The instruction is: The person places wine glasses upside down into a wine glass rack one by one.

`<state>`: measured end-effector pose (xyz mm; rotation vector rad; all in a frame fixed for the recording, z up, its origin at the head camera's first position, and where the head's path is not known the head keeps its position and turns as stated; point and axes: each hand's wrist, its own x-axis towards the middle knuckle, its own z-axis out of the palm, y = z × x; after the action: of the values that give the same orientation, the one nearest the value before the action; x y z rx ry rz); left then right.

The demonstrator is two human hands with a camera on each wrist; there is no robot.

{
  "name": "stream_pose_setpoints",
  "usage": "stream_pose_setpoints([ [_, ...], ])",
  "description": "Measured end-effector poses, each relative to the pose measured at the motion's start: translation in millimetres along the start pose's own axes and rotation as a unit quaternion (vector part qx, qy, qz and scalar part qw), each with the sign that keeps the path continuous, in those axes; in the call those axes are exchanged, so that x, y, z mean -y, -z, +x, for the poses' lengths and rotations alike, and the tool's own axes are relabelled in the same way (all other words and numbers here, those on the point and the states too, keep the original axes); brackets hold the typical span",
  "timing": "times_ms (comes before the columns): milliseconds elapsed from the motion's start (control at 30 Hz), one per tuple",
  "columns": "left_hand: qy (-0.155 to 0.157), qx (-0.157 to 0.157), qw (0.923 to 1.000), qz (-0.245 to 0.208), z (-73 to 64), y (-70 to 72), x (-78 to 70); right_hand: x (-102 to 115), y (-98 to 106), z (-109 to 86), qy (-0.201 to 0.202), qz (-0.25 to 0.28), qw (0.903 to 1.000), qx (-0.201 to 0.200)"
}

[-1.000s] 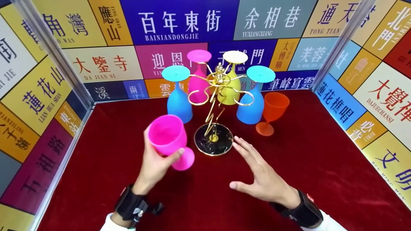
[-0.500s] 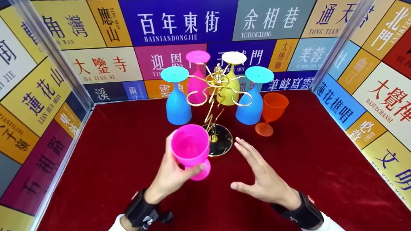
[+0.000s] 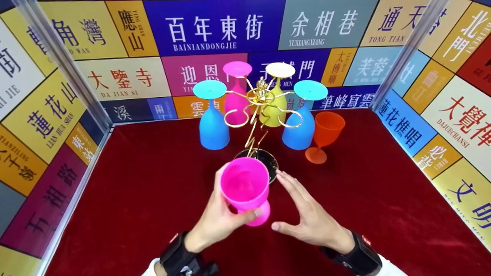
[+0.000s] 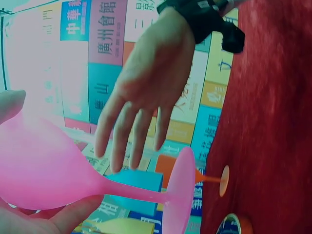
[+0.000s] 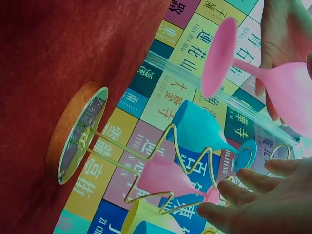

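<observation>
My left hand (image 3: 220, 216) grips a pink goblet (image 3: 245, 184) by its bowl, mouth up and tilted, in front of the rack. In the left wrist view the goblet's stem and foot (image 4: 180, 190) stick out past the fingers. Just right of the goblet, my right hand (image 3: 310, 214) is held with fingers extended, apart from it. Behind them stands a gold wire glass rack (image 3: 262, 96) on a round black base (image 3: 272, 165), partly hidden by the held goblet. Hanging upside down from it are two blue goblets (image 3: 214, 130), a second pink goblet (image 3: 237, 101) and a yellow goblet (image 3: 274, 111).
An orange goblet (image 3: 328, 128) stands upright on the red cloth (image 3: 134, 199), right of the rack. Two front loops of the rack (image 3: 236, 118) hold no glass. Sign-printed panels (image 3: 215, 27) enclose the back and sides, with metal corner posts (image 3: 406, 50).
My left hand has carried the pink goblet rightward and nearer to me, in front of the rack's base. The right hand has barely shifted. The rack and its hanging goblets stay put.
</observation>
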<state>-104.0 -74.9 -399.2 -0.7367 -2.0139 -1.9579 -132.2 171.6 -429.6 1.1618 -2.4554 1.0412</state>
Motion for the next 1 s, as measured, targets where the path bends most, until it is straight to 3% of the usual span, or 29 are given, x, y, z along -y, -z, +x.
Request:
stream_pose_setpoints([
  [167,0.007,0.012,0.9989,-0.045,-2.3,-9.8,-4.7,1,-6,1.9,0.025,0.011,0.9996,-0.002],
  [400,0.002,0.026,0.9974,-0.067,-5.1,-18.1,-7.5,6,-13,7.5,0.042,0.029,0.9987,0.0],
  [1000,-0.021,0.025,0.9873,-0.156,-7.3,-17.8,1.6,7,-28,0.5,0.093,0.046,0.9945,0.019],
])
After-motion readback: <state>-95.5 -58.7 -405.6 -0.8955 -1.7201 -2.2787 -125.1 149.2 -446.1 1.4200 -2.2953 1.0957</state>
